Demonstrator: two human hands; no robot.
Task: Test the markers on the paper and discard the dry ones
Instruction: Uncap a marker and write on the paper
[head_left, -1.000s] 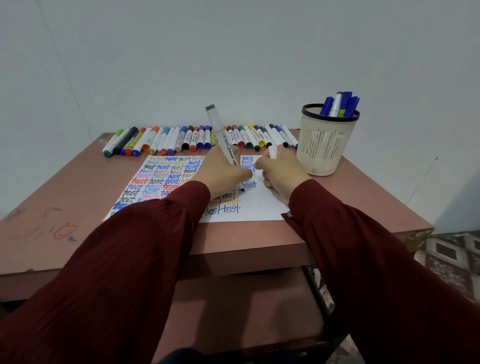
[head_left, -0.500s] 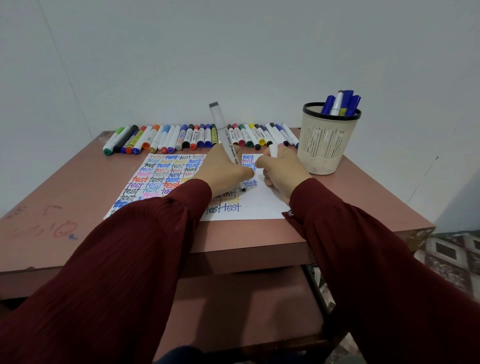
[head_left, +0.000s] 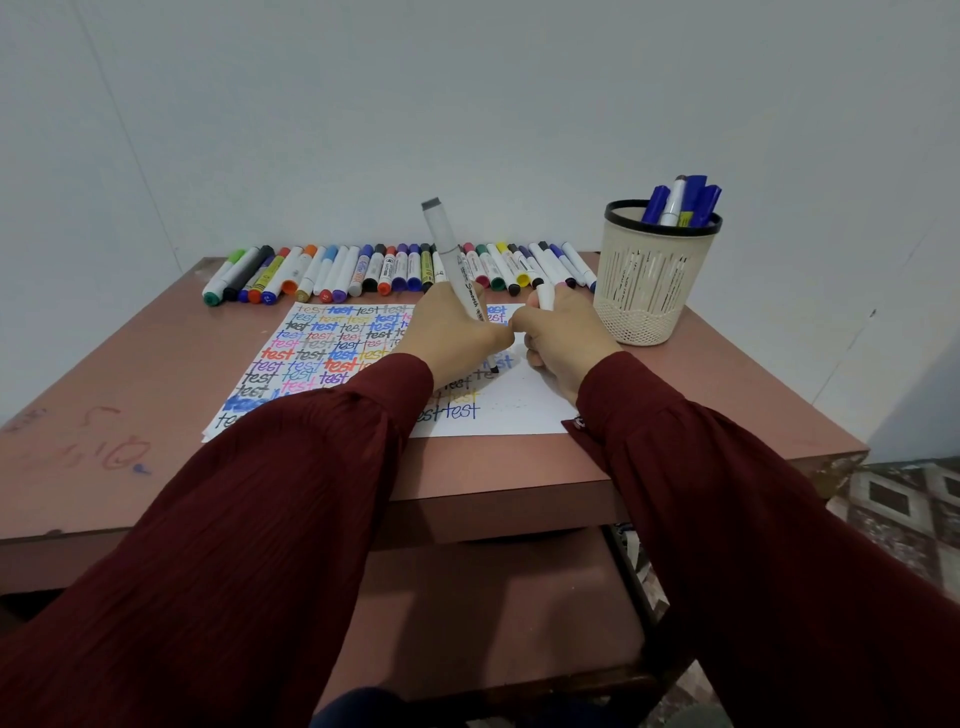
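The left hand (head_left: 452, 338) gripped a long grey-and-white marker (head_left: 447, 249) in curled fingers, its dark tip down on the white paper sheet (head_left: 519, 415) full of coloured "test" words. Just beside it, the right hand (head_left: 566, 343) pinched a small white cap (head_left: 545, 296). A row of capped coloured markers (head_left: 363, 270) lay behind the paper on the reddish-brown table (head_left: 156, 389), near a beige mesh cup (head_left: 654, 291).

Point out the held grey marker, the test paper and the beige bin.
grey marker (head_left: 442, 236), head view, barrel below its cap.
paper (head_left: 519, 410), head view, blank lower right area.
bin (head_left: 652, 280), head view, slotted front wall.
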